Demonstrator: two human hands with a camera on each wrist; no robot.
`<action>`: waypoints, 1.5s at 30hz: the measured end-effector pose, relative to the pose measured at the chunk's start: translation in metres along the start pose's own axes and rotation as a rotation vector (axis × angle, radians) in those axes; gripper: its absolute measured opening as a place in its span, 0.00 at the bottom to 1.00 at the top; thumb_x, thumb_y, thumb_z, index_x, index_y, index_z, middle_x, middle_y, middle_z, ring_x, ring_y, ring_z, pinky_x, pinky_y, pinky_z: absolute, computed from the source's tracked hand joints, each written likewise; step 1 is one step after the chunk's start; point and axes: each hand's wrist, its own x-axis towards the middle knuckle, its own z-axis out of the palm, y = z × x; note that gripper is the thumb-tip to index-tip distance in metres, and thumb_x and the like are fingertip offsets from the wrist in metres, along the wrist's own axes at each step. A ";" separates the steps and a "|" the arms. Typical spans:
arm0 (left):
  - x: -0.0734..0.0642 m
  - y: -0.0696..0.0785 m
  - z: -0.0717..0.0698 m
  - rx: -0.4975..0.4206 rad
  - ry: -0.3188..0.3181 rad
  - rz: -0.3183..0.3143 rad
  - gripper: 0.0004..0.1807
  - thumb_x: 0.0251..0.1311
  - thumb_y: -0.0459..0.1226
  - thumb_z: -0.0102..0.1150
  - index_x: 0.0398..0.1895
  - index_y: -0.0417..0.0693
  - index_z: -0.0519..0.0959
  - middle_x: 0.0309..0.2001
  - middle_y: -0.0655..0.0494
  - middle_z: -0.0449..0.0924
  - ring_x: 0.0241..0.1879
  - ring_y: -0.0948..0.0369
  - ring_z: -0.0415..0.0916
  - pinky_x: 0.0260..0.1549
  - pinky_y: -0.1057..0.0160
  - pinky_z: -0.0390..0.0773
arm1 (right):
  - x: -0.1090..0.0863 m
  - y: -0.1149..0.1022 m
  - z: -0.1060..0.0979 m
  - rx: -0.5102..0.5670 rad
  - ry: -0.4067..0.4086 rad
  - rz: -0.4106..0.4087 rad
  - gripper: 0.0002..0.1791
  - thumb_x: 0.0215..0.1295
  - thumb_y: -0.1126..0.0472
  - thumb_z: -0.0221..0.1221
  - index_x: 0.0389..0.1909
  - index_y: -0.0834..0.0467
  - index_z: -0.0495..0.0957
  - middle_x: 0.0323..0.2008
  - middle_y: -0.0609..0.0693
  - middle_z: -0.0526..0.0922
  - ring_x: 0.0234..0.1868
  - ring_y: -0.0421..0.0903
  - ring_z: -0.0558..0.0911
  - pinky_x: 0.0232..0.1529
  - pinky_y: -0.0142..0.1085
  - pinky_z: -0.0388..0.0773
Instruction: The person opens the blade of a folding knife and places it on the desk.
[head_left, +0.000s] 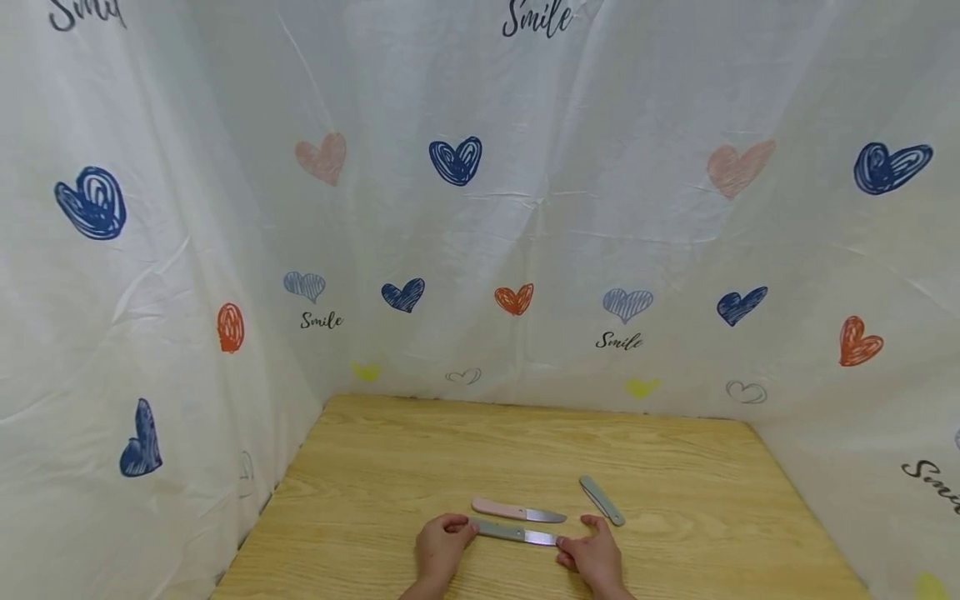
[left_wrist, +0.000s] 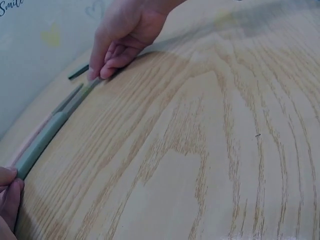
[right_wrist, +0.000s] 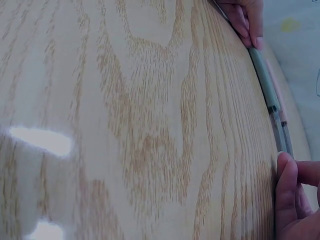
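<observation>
A green-handled folding knife (head_left: 501, 530) lies across the near part of the table, its blade out toward the right. My left hand (head_left: 441, 546) pinches the end of its handle between thumb and fingers. At the other end my right hand (head_left: 595, 556) pinches the blade tip. Just beyond it, nearly parallel, is a pink-handled folding knife (head_left: 501, 508), also unfolded with its blade to the right. Another green folding knife (head_left: 602, 500) lies folded and slanted, a little past my right hand. In the right wrist view the green handle (right_wrist: 265, 82) runs between both hands.
The wood-grained table (head_left: 360, 467) is bordered at the back and sides by a pale hanging cloth (head_left: 540, 242) printed with hearts and "Smile". The cloth meets the table's far edge closely.
</observation>
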 end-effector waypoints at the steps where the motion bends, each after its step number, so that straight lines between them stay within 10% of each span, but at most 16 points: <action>1: 0.000 0.000 0.000 0.001 0.004 -0.001 0.09 0.45 0.38 0.74 0.29 0.44 0.86 0.23 0.58 0.83 0.24 0.67 0.75 0.21 0.72 0.74 | 0.000 0.000 0.000 -0.005 0.000 0.005 0.36 0.49 0.72 0.68 0.57 0.71 0.61 0.22 0.52 0.80 0.16 0.39 0.81 0.20 0.29 0.82; 9: 0.003 0.014 0.004 -0.145 0.048 0.016 0.08 0.46 0.35 0.73 0.29 0.41 0.84 0.23 0.56 0.81 0.21 0.68 0.76 0.18 0.74 0.76 | 0.015 -0.011 -0.018 -0.114 0.014 -0.124 0.25 0.54 0.69 0.66 0.52 0.72 0.69 0.21 0.49 0.82 0.19 0.43 0.83 0.19 0.28 0.80; 19: -0.005 0.046 0.037 -0.385 -0.249 0.052 0.15 0.51 0.29 0.68 0.41 0.28 0.80 0.26 0.54 0.80 0.23 0.67 0.78 0.22 0.74 0.82 | 0.061 -0.046 -0.055 -0.421 0.030 -0.335 0.15 0.57 0.67 0.63 0.45 0.67 0.77 0.28 0.51 0.80 0.27 0.41 0.77 0.24 0.28 0.73; 26: -0.010 0.068 0.060 -0.476 -0.383 0.002 0.18 0.54 0.25 0.64 0.48 0.26 0.76 0.29 0.52 0.79 0.26 0.66 0.80 0.29 0.71 0.85 | 0.075 -0.037 -0.058 -0.452 0.049 -0.272 0.15 0.56 0.65 0.63 0.42 0.68 0.77 0.34 0.58 0.80 0.36 0.50 0.79 0.34 0.36 0.77; 45: -0.022 0.106 0.096 -0.440 -0.492 -0.100 0.30 0.55 0.27 0.65 0.62 0.32 0.68 0.41 0.43 0.77 0.34 0.60 0.82 0.36 0.63 0.87 | 0.080 -0.030 -0.046 -0.472 0.016 -0.270 0.18 0.51 0.65 0.66 0.43 0.68 0.77 0.40 0.64 0.80 0.42 0.56 0.78 0.43 0.48 0.78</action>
